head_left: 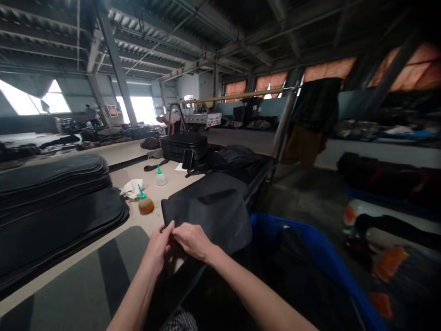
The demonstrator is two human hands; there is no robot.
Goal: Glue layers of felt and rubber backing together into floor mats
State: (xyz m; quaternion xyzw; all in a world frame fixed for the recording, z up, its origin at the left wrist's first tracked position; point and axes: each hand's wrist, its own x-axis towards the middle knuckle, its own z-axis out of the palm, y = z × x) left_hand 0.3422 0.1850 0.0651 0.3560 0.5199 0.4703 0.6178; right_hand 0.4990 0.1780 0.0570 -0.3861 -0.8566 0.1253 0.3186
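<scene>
A dark, smooth, leather-like piece [213, 211] lies bulging at the table's front edge. At its near left corner my left hand [158, 246] is closed, thumb and fingers pinched together. My right hand [193, 240] is closed right beside it, touching the left fingertips, with its fingers bent over the same edge. The exact grip under the fingers is hidden. Left of the hands stands a squeeze bottle of amber liquid [146, 206] with a green nozzle. A flat dark grey panel [82, 271] lies on the table by my left forearm.
Stacked black panels [58, 202] fill the table's left. Beyond the hands are a clear squeeze bottle [161, 177], a white cloth [132, 188], a phone [188, 159] and a black case [182, 146]. A blue bin [310, 230] stands at right. People are farther back.
</scene>
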